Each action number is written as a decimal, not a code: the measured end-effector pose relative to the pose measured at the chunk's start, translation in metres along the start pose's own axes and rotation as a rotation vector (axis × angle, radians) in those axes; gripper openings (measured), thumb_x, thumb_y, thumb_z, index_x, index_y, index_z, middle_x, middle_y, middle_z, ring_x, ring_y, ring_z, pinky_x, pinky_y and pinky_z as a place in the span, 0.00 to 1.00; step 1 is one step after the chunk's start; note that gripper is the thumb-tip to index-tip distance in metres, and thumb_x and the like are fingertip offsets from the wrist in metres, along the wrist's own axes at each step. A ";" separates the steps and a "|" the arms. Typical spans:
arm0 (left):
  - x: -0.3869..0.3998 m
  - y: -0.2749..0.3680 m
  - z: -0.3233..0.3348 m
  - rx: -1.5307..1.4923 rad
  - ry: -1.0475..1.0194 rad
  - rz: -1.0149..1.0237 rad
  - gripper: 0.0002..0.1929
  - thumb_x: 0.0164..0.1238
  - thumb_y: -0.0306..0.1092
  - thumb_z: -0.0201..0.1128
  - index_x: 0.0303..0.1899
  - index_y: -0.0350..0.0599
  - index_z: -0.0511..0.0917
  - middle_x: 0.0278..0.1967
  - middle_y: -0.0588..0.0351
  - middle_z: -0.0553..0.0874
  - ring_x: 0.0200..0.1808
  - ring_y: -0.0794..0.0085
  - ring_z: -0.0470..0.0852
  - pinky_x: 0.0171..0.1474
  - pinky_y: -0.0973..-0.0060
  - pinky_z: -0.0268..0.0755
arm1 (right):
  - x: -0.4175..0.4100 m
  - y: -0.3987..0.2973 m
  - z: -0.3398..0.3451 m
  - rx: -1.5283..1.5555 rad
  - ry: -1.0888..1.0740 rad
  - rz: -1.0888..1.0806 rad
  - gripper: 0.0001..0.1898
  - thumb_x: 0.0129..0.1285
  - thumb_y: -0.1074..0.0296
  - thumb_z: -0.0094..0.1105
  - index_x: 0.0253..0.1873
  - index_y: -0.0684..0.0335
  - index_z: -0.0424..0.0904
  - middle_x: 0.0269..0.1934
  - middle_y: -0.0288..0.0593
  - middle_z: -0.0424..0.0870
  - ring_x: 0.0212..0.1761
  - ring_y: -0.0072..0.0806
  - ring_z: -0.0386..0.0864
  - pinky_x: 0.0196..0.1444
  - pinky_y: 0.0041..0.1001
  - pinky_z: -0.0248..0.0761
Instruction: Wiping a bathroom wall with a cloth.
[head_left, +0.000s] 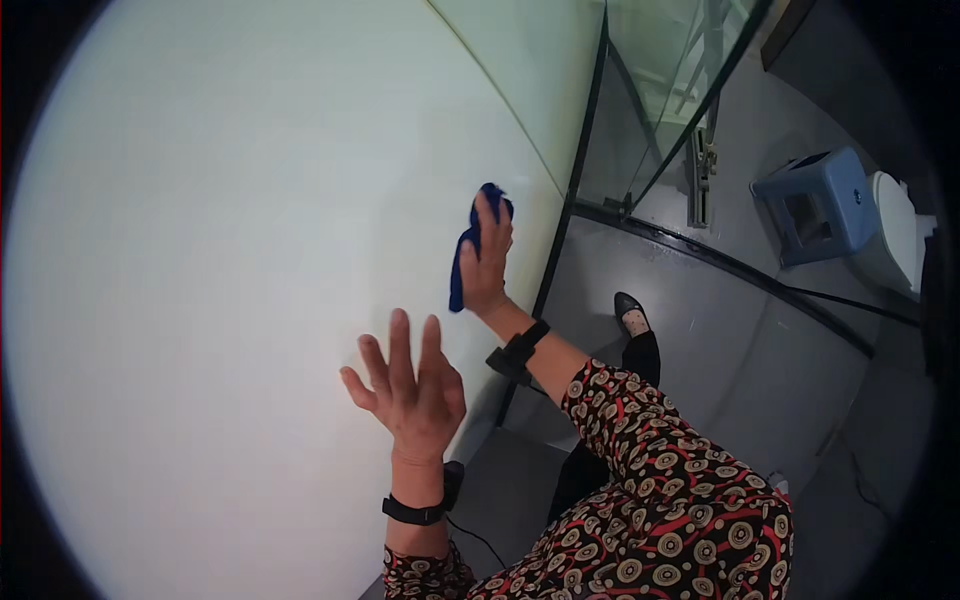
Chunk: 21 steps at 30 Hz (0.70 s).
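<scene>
A large smooth white wall panel (225, 262) fills the left and middle of the view. My right hand (487, 259) holds a dark blue cloth (457, 281) flat against this panel, near its right side; parts of the cloth show between and beyond the fingers. Lower and to the left, my left hand (412, 390) has its fingers spread and nothing in it. It is close to the panel, but whether it touches cannot be told. Both wrists wear black straps with a small device.
A glass panel (675, 82) with a dark frame stands at the upper right, above a dark floor rail (697, 251). Beyond the rail are a blue plastic stool (844, 210) and a white toilet (896, 225). A black shoe (628, 306) rests on the grey floor (720, 337).
</scene>
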<state>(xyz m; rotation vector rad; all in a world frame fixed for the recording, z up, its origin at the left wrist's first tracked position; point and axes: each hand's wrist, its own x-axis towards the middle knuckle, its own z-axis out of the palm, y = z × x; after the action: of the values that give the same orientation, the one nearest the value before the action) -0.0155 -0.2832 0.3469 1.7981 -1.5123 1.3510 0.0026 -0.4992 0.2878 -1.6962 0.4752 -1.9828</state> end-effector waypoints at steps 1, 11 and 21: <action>-0.016 0.009 0.004 -0.023 0.029 0.039 0.24 0.72 0.28 0.59 0.68 0.51 0.82 0.77 0.49 0.73 0.86 0.50 0.52 0.83 0.48 0.26 | -0.009 0.013 -0.009 -0.012 0.015 0.030 0.34 0.74 0.59 0.45 0.81 0.65 0.59 0.79 0.62 0.59 0.80 0.60 0.55 0.80 0.53 0.43; 0.005 0.010 -0.003 0.129 -0.144 -0.013 0.25 0.74 0.31 0.58 0.71 0.55 0.79 0.79 0.54 0.72 0.86 0.52 0.53 0.83 0.51 0.22 | 0.003 0.014 0.003 0.105 0.079 0.540 0.32 0.79 0.60 0.44 0.84 0.56 0.53 0.82 0.59 0.55 0.82 0.60 0.51 0.81 0.55 0.41; 0.051 -0.014 0.030 0.014 -0.244 -0.074 0.25 0.83 0.46 0.55 0.75 0.54 0.74 0.80 0.50 0.68 0.83 0.45 0.58 0.80 0.42 0.45 | -0.050 -0.109 0.030 -0.041 -0.068 0.133 0.36 0.76 0.47 0.55 0.81 0.59 0.61 0.81 0.60 0.53 0.83 0.53 0.52 0.76 0.58 0.45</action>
<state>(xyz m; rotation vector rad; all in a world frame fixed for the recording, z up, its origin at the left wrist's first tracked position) 0.0056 -0.3282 0.3814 2.0683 -1.5417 1.1435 0.0227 -0.3799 0.3120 -1.7040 0.5921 -1.8270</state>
